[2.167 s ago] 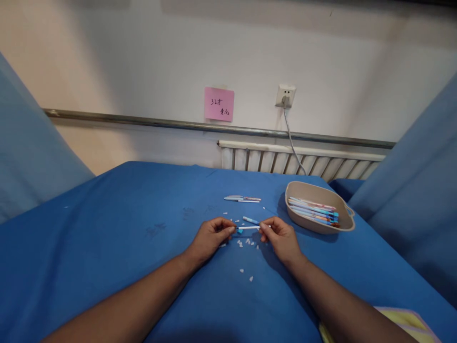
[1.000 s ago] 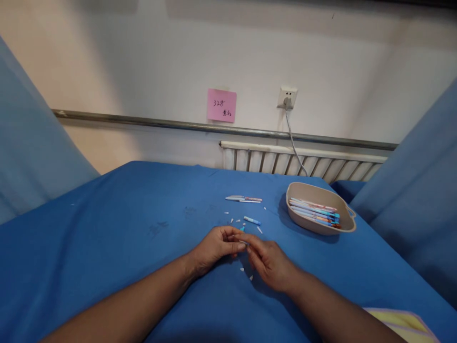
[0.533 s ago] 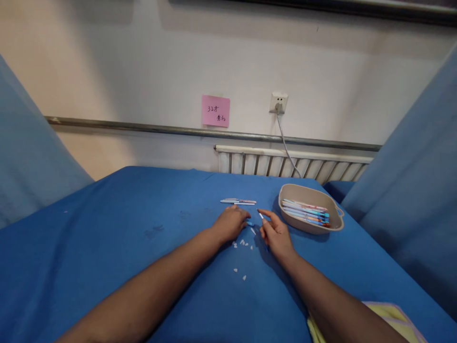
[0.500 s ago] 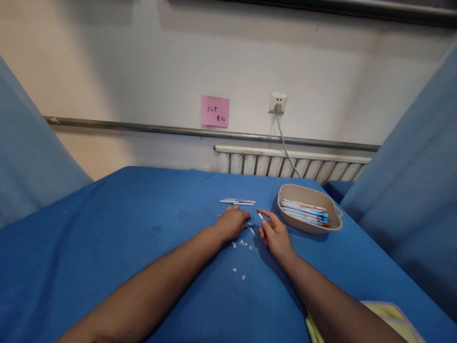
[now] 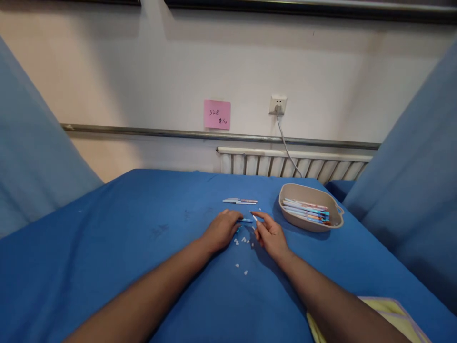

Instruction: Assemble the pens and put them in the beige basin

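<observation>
My left hand is closed, low over the blue cloth, with a slim blue pen barrel sticking out to the right from its fingers. A smaller turquoise piece shows just under those fingertips. Between the thumb and fingers of my right hand is a thin white pen refill, its dark tip pointing up and left toward the barrel. The two parts are apart. Several small white bits lie on the cloth below the hands. Behind my left hand, a few pens lie side by side.
A beige basket holding several pens stands to the right of my right hand. A yellow cloth lies under my right forearm at the table's near edge. The wall has a radiator, a rail and a plugged socket.
My right hand has moved a little left, bringing the refill's tip closer to my left hand. The blue barrel now shows more clearly from my left fingers. The view has shifted slightly.
</observation>
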{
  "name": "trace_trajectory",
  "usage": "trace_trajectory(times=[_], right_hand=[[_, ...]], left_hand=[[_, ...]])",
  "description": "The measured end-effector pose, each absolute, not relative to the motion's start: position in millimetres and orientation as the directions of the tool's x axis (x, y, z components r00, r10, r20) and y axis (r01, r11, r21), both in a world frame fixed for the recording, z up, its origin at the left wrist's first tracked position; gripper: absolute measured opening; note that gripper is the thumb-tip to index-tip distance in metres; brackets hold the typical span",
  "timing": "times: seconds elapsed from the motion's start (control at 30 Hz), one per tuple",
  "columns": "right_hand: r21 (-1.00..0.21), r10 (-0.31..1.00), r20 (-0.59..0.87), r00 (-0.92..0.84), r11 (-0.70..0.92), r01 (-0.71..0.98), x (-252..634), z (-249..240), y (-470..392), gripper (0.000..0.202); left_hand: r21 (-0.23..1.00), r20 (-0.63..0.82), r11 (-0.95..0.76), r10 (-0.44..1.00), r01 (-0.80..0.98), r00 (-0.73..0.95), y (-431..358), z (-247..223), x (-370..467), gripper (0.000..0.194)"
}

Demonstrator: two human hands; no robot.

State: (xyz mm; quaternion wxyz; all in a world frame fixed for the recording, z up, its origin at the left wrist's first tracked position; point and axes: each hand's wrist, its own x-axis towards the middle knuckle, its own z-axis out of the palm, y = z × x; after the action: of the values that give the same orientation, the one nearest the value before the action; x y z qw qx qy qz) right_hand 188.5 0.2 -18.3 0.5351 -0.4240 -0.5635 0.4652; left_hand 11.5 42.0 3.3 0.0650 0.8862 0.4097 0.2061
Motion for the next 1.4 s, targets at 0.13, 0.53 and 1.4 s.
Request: trace_trajectory(times=[0.13, 0.53, 1.4], right_hand=[[-0.979, 0.978, 0.205, -0.036, 0.205, -0.008, 193.4, -19.3, 2.5, 0.049], [-0.975, 0.973, 0.224, -0.056, 0.224, -0.006, 189.1, -17.1, -0.9, 0.051], [-0.977, 0.984, 0.171, 0.055, 0.176, -0.120, 198.3, -26.8, 15.1, 0.049]], left_hand=[[0.262, 0.235, -0.665, 0.747, 0.700, 0.622, 69.1, 1.0, 33.3, 0.017], [0.416, 0.319, -0.660, 0.750, 0.626, 0.579, 7.4, 10.3, 4.2, 0.013], [0.187, 0.222, -0.692, 0.722, 0.698, 0.656, 67.8, 7.6, 25.5, 0.025]])
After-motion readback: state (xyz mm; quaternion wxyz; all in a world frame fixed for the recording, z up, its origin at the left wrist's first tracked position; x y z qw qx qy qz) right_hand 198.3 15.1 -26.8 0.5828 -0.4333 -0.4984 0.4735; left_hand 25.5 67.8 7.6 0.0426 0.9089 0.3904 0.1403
